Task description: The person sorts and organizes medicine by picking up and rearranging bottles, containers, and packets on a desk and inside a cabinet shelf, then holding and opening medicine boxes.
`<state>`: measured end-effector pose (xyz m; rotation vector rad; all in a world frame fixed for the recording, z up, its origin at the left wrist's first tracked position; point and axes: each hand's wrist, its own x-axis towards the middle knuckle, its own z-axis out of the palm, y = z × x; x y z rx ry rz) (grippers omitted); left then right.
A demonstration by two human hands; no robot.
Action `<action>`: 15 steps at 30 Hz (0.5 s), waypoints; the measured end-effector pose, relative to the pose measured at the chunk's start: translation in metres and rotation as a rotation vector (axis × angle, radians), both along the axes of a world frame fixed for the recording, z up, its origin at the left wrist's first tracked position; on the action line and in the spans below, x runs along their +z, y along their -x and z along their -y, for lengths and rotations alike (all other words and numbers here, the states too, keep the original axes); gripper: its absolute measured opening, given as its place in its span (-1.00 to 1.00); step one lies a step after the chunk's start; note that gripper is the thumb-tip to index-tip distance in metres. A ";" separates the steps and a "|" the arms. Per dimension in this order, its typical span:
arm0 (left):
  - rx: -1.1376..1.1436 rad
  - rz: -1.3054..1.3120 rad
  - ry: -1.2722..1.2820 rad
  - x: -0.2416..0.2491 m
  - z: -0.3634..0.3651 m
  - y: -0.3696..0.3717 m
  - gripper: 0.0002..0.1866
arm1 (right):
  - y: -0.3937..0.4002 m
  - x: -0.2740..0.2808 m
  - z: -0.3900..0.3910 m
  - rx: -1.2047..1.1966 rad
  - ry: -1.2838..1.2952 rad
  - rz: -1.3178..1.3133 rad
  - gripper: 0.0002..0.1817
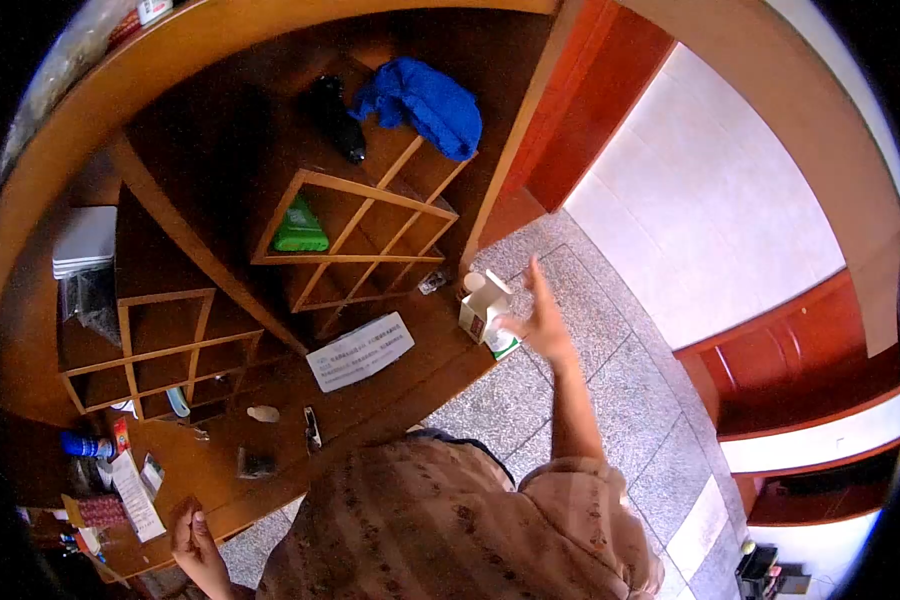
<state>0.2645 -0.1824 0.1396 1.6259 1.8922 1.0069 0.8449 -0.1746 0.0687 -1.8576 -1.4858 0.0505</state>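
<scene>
My right hand (543,325) is stretched out with fingers and thumb apart, beside a small white carton (483,308) with its top flaps up. The carton stands at the right end of the brown wooden desk (375,395); a green-and-white piece (505,342) shows beside it, near my thumb. A round pale lid (472,283) is just behind the carton. Low on the left, my left hand (198,545) is over the desk's front edge, its fingers loosely bent with nothing visible in them. Closest to it lies a white printed sheet (138,495).
A printed paper sign (360,352) lies mid-desk, near a dark slim object (312,428). Wooden lattice shelves (370,245) rise behind, holding a green packet (300,228), with a blue cloth (420,105) on top. A blue-capped bottle (88,445) stands left.
</scene>
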 end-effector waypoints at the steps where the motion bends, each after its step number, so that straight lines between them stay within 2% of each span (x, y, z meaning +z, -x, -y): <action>1: -0.005 -0.003 0.008 -0.001 -0.003 -0.001 -0.72 | 0.008 -0.028 0.006 -0.003 -0.001 -0.021 0.34; 3: -0.135 -0.147 -0.057 -0.006 -0.013 -0.005 -0.75 | 0.031 -0.054 0.011 -0.059 0.030 -0.165 0.37; 4: -0.154 -0.043 -0.026 0.009 -0.017 -0.029 -0.79 | 0.039 -0.058 0.008 -0.097 0.025 -0.192 0.36; 5: -0.162 -0.046 -0.024 0.010 -0.022 -0.036 -0.79 | 0.047 -0.061 0.005 -0.135 0.020 -0.219 0.35; 7: -0.298 -0.151 -0.024 0.010 -0.029 -0.047 -0.81 | 0.050 -0.072 0.000 -0.247 0.041 -0.264 0.16; 9: -0.372 -0.217 -0.019 0.016 -0.035 -0.064 -0.80 | 0.050 -0.077 0.000 -0.212 -0.071 -0.270 0.04; 11: -0.598 -0.067 -0.068 0.017 -0.041 -0.085 -0.73 | 0.073 -0.022 0.005 -0.076 -0.062 -0.415 -0.02; 12: -0.641 -0.048 0.000 0.007 -0.045 -0.090 -0.59 | 0.082 -0.012 0.005 0.073 -0.053 -0.526 -0.07; 13: -0.651 -0.052 0.005 0.005 -0.047 -0.107 -0.59 | 0.099 0.012 0.005 0.208 0.026 -0.719 -0.04; 15: -0.652 0.332 0.000 0.006 -0.050 -0.155 -0.46 | 0.134 0.035 0.004 0.473 0.044 -0.728 0.00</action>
